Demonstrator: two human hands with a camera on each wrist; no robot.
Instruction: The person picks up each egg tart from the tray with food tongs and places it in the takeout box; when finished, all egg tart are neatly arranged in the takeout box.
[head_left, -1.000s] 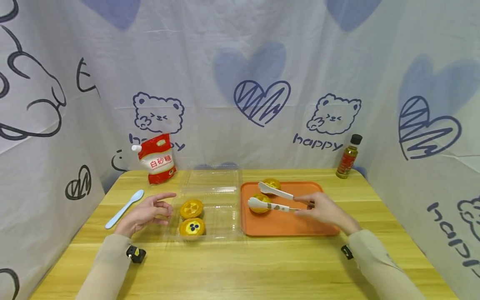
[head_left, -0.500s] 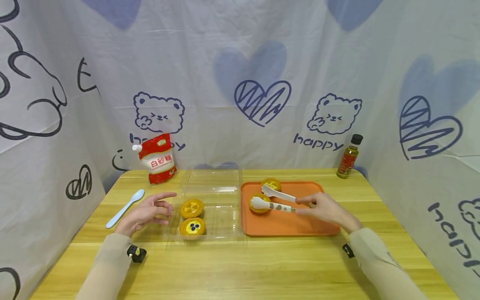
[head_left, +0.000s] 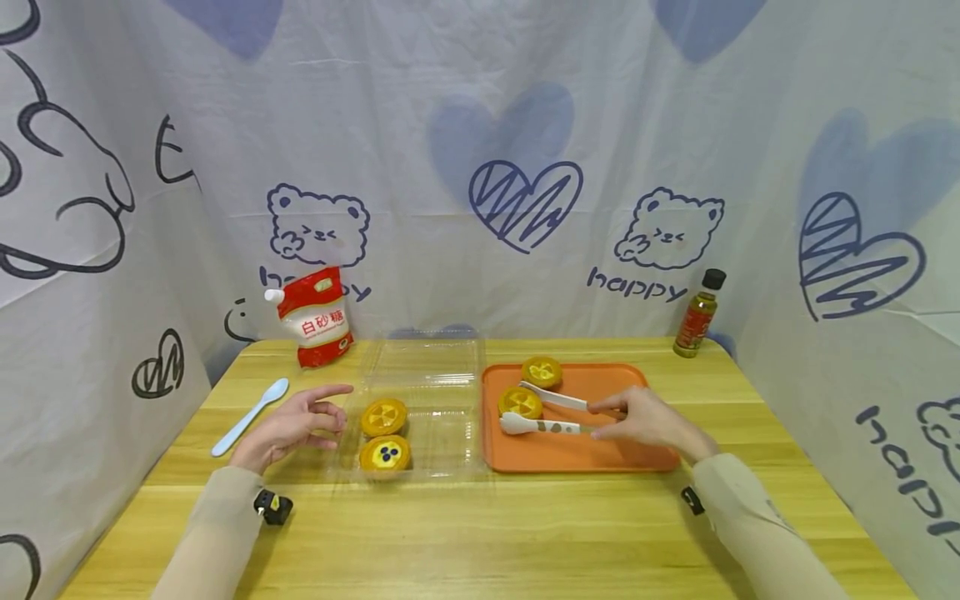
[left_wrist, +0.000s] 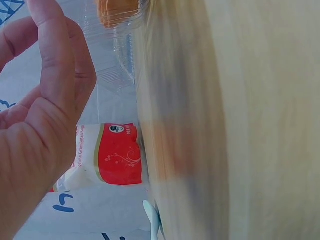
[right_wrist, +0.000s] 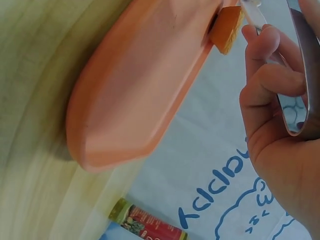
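My right hand (head_left: 645, 421) grips the tongs (head_left: 551, 427), whose white arms are spread apart on either side of the front egg tart (head_left: 521, 403) on the orange tray (head_left: 600, 454). A second tart (head_left: 542, 372) sits behind it. In the right wrist view the tongs' metal bend (right_wrist: 300, 100) lies in the curled fingers. My left hand (head_left: 292, 425) hovers at the left side of the clear plastic box (head_left: 442, 442), fingers loosely bent and holding nothing. Two tarts stand inside the box: one with yellow fruit wedges (head_left: 383, 417), one with blueberries (head_left: 386, 454).
A red-and-white sugar bag (head_left: 315, 321) stands at the back left, with a pale blue spoon (head_left: 250, 417) in front of it. A bottle with a black cap (head_left: 696, 317) is at the back right. The box's lid (head_left: 423, 358) lies folded back.
The tongs' tips have come from over the two tarts to around the front one, the near arm shifting toward the tray's front. My left hand has stayed put.
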